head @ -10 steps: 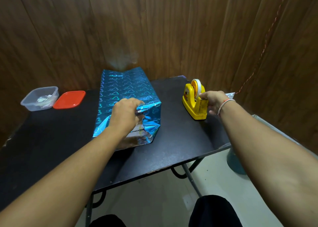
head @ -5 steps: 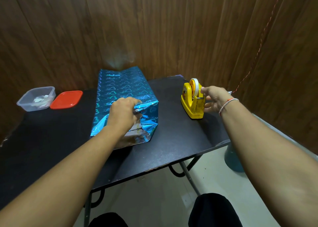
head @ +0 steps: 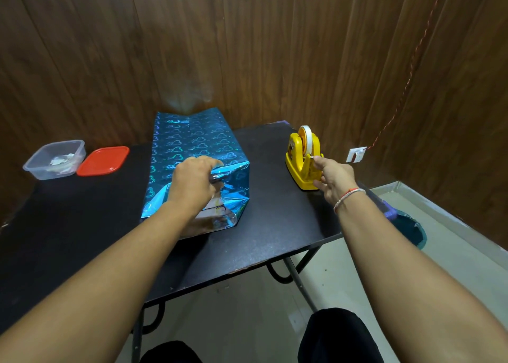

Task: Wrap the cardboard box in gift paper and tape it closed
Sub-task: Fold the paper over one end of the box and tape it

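Right hand (head: 334, 179) has slid off the dispenser's (head: 302, 160) back and now pinches at the tape end by the cutter. Left hand (head: 192, 181) clenches the folded paper flap on the box (head: 192, 145), mid-counter (head: 275, 225). Best pull the tape out steadily, tear down across the blade, and keep that flap pinned.

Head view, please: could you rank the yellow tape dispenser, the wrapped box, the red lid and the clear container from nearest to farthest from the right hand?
From the right hand:
1. Yellow tape dispenser, touching its fingertips, right side of the table.
2. Wrapped box, centre, under the left hand.
3. Red lid, far left.
4. Clear container, just beyond the lid, leftmost.
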